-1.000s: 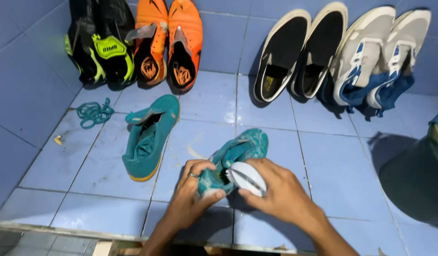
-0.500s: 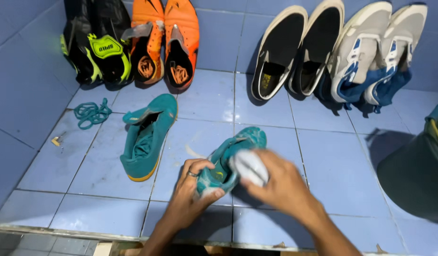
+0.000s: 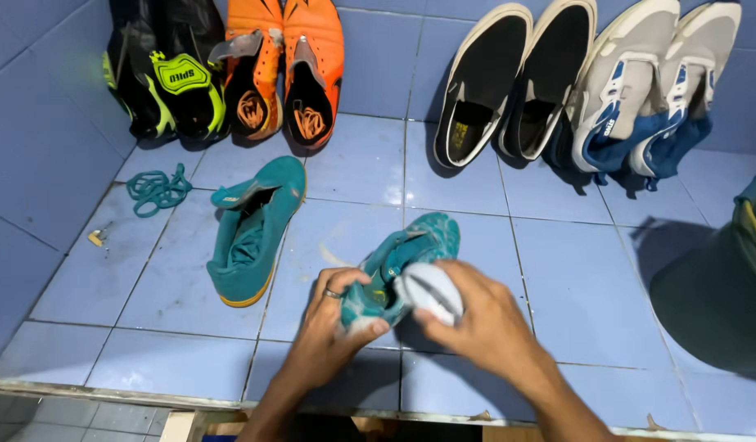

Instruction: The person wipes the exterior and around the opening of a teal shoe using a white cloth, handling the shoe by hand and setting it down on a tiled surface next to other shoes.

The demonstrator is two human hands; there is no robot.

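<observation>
A teal shoe (image 3: 417, 244) rests on the blue tiled floor (image 3: 558, 278) in front of me. My left hand (image 3: 333, 327), with a ring on one finger, grips its near end. My right hand (image 3: 476, 315) holds a white oval brush (image 3: 428, 293) pressed against the shoe's side. The matching teal shoe (image 3: 251, 233) lies to the left, and its teal laces (image 3: 155, 190) lie bunched farther left.
Against the back wall lean black-and-yellow shoes (image 3: 161, 69), orange shoes (image 3: 284, 69), black slip-ons (image 3: 517, 78) and grey-and-blue sneakers (image 3: 652, 86). A dark green bucket (image 3: 722, 295) stands at the right. A raised tile edge (image 3: 108, 391) runs along the near side.
My right hand slid the white brush a short way back and forth along the shoe's side. The left hand kept its grip.
</observation>
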